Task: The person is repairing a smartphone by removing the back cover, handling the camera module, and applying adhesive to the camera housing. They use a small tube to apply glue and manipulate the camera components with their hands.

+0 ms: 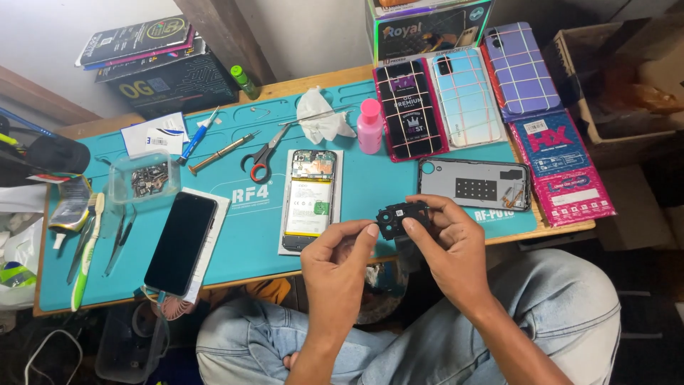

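My right hand (pixel 450 242) pinches a small black plastic phone part with round camera holes (pixel 399 216) above the table's front edge. My left hand (pixel 340 258) is right beside it, with thumb and forefinger tips at the part's left edge. Just beyond the hands, an opened phone with its battery and board exposed (pixel 308 199) lies on a white sheet on the teal work mat (pixel 249 242). A grey phone back cover (pixel 474 185) lies inside-up to the right.
A black phone (pixel 181 242) lies face up at the left. Scissors (pixel 266 155), screwdrivers (pixel 221 151), a pink bottle (pixel 370 127), a crumpled tissue (pixel 319 117), a clear tray of small parts (pixel 145 178), tweezers and a toothbrush sit on the mat. Phone cases and boxes line the back and right.
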